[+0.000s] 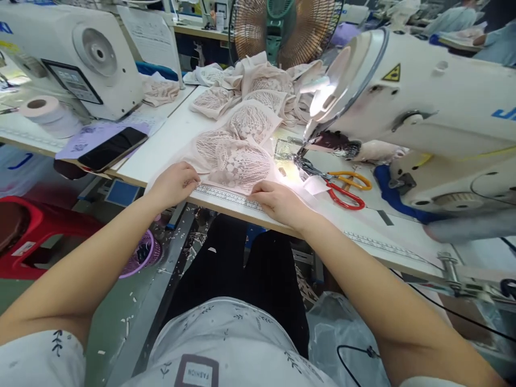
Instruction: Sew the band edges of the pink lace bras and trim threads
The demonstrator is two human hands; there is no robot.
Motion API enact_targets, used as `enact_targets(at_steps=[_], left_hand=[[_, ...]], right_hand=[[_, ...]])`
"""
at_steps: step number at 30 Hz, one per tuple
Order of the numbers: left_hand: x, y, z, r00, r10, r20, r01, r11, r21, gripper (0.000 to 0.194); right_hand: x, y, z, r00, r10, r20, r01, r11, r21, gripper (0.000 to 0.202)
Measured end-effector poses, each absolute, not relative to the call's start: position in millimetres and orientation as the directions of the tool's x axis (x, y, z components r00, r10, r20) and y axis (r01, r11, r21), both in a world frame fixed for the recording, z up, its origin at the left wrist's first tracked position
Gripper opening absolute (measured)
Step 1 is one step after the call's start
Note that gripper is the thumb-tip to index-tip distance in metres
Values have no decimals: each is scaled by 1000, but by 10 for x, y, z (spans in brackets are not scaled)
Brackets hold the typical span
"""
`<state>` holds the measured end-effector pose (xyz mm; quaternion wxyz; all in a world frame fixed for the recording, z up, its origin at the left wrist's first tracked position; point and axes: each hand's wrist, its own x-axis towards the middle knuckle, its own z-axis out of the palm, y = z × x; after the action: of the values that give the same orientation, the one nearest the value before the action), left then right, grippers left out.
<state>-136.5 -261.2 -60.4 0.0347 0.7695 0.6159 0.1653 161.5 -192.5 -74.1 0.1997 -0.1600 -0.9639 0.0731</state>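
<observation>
A pale pink lace bra lies flat at the table's front edge, its two cups facing up. My left hand pinches the lower edge of the bra at its left end. Along the same edge, to the right, my right hand has thumb and fingers closed on the fabric. Between my hands the edge runs beside a measuring tape on the table's front. The sewing machine stands to the right, its lit needle area close to the right cup.
Scissors with red and orange handles lie right of my right hand. More lace bras are heaped behind, before a fan. At left are a black phone, a tape roll and a second sewing machine.
</observation>
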Motion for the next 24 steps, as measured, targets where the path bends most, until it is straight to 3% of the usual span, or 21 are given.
enact_targets(at_steps=[24], left_hand=[[-1173, -2544, -508, 79, 996, 46, 974, -87, 210, 25]], right_hand=[[1621, -1951, -754, -870, 304, 389, 257, 951, -169, 33]])
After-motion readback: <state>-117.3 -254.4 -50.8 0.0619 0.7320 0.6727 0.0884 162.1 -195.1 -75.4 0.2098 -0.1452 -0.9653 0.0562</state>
